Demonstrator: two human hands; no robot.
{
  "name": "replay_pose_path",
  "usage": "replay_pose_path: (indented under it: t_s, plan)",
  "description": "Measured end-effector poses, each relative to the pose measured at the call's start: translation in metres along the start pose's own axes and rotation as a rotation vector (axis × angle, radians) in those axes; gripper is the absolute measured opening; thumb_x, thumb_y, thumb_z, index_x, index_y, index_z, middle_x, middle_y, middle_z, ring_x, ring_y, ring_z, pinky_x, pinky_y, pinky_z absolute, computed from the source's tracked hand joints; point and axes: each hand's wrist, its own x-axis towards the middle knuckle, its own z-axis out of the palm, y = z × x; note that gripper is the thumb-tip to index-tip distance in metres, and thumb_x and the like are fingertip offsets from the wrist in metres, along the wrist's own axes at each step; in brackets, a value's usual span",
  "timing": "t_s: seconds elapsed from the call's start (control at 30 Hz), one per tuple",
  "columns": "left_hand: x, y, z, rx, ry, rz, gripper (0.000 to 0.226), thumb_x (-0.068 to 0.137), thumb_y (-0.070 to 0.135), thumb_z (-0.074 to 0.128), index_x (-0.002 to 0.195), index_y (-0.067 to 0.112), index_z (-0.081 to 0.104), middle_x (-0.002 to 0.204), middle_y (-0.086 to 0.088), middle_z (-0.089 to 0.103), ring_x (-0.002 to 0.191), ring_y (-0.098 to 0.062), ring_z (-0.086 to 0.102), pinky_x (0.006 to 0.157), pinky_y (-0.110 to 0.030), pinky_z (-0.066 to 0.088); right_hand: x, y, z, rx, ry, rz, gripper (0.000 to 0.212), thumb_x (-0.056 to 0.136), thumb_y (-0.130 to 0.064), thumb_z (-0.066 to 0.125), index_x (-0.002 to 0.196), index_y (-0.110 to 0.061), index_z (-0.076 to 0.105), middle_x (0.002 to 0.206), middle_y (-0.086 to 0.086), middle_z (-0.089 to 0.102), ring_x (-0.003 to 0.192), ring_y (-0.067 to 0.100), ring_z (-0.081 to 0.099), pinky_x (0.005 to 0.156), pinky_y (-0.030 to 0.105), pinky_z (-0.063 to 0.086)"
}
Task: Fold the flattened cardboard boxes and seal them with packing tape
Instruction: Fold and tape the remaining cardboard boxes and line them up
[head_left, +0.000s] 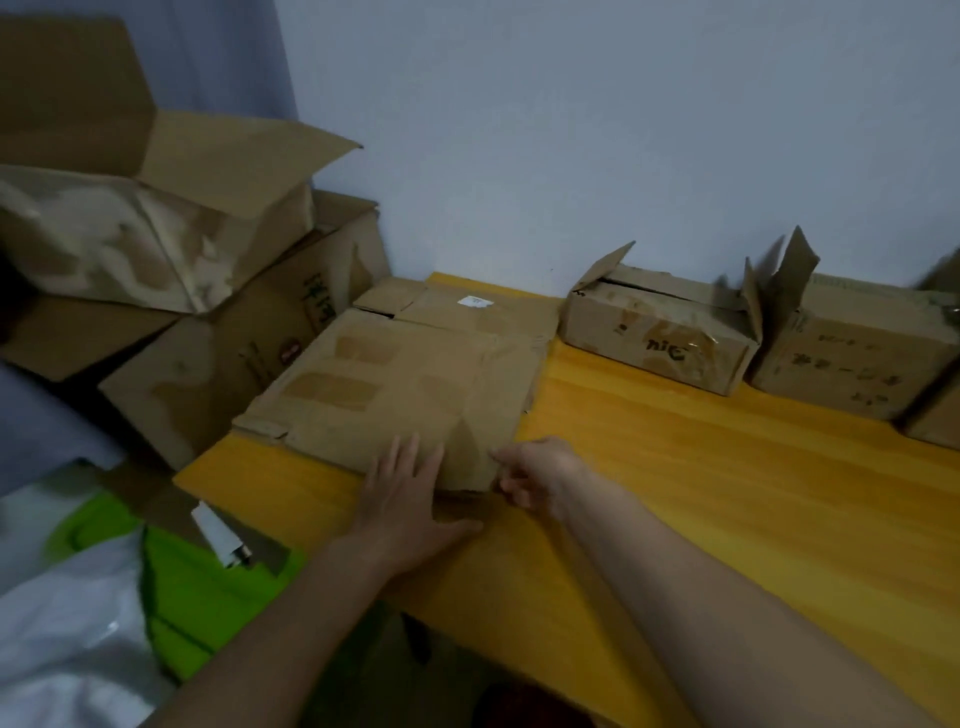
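A flattened cardboard box (395, 384) lies on the yellow table (727, 493), a smooth, wood-grained slab, at its far left end, with the sheet's near edge close to the table's front edge. The cardboard is worn brown corrugated board, creased, with darker rectangular patches where tape once sat and a small white label (474, 300) near its far edge. The left hand (402, 499) rests flat on the sheet's near edge, fingers straight and slightly spread, palm pressing down. The right hand (535, 475) is at the sheet's near right corner, fingers curled, thumb and fingertips pinching that corner. Right of the flattened box, along the pale wall, stand two assembled boxes: a small scuffed box (660, 338) with glossy tape remnants and a raised flap, and just beside it a larger box (852, 353) with faint writing. Left of the flattened box, off the table, open cartons (171, 228) are stacked untidily, flaps up. Below them lie a green fabric (197, 582) and white plastic sheeting (62, 623).
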Motion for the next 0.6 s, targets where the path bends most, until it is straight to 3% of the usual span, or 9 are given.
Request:
replay_pose_path:
  t_s: [0.1, 0.17, 0.27, 0.37, 0.5, 0.6]
  plan:
    - [-0.015, -0.01, -0.007, -0.029, 0.06, -0.02, 0.107, 0.078, 0.079, 0.046, 0.154, 0.023, -0.003, 0.162, -0.004, -0.007, 0.149, -0.024, -0.007, 0.121, -0.045, 0.0, -0.015, -0.004, 0.026, -0.048, -0.064, -0.119, 0.016, 0.091, -0.009, 0.059, 0.075, -0.007, 0.058, 0.062, 0.01, 0.055, 0.044, 0.014, 0.046, 0.039, 0.022, 0.034]
    - [-0.023, -0.017, -0.019, -0.097, 0.206, -0.005, 0.1, 0.082, 0.072, 0.051, 0.154, 0.022, 0.002, 0.162, -0.003, 0.002, 0.149, -0.023, 0.002, 0.121, -0.042, 0.006, -0.03, -0.014, 0.031, -0.019, -0.107, -0.225, 0.014, 0.09, -0.007, 0.058, 0.076, -0.009, 0.06, 0.066, 0.011, 0.058, 0.049, 0.013, 0.05, 0.041, 0.021, 0.038]
    - [-0.029, -0.028, -0.048, -0.223, 0.495, 0.074, 0.07, 0.094, 0.03, 0.056, 0.153, 0.019, 0.019, 0.16, -0.003, 0.021, 0.147, -0.02, 0.017, 0.121, -0.039, 0.014, -0.055, -0.038, 0.02, 0.008, -0.211, -0.394, 0.014, 0.09, -0.007, 0.059, 0.077, -0.01, 0.058, 0.07, 0.009, 0.06, 0.06, 0.016, 0.053, 0.052, 0.022, 0.042]
    - [-0.038, -0.023, -0.078, -0.31, 0.644, 0.171, 0.067, 0.087, -0.004, 0.056, 0.148, 0.011, 0.035, 0.151, -0.009, 0.04, 0.141, -0.025, 0.035, 0.117, -0.041, 0.027, -0.083, -0.066, 0.002, 0.053, -0.277, -0.529, 0.009, 0.093, -0.014, 0.058, 0.086, -0.008, 0.059, 0.087, 0.016, 0.06, 0.08, 0.028, 0.054, 0.073, 0.035, 0.045]
    - [-0.055, 0.012, -0.119, -0.381, 0.851, 0.192, 0.051, 0.086, -0.004, 0.059, 0.136, 0.003, 0.053, 0.124, -0.018, 0.064, 0.112, -0.036, 0.061, 0.098, -0.042, 0.046, -0.115, -0.092, -0.025, 0.094, -0.214, -0.644, 0.038, 0.1, -0.041, 0.042, 0.102, -0.012, 0.066, 0.094, 0.008, 0.068, 0.086, 0.021, 0.061, 0.078, 0.036, 0.05]
    - [-0.075, 0.046, -0.142, -0.447, 0.939, 0.193, 0.025, 0.093, 0.008, 0.055, 0.115, 0.002, 0.065, 0.091, -0.016, 0.07, 0.082, -0.038, 0.065, 0.075, -0.043, 0.05, -0.134, -0.091, -0.055, 0.091, -0.075, -0.671, 0.038, 0.099, -0.045, 0.043, 0.116, -0.016, 0.061, 0.106, 0.006, 0.067, 0.096, 0.021, 0.064, 0.086, 0.039, 0.053]
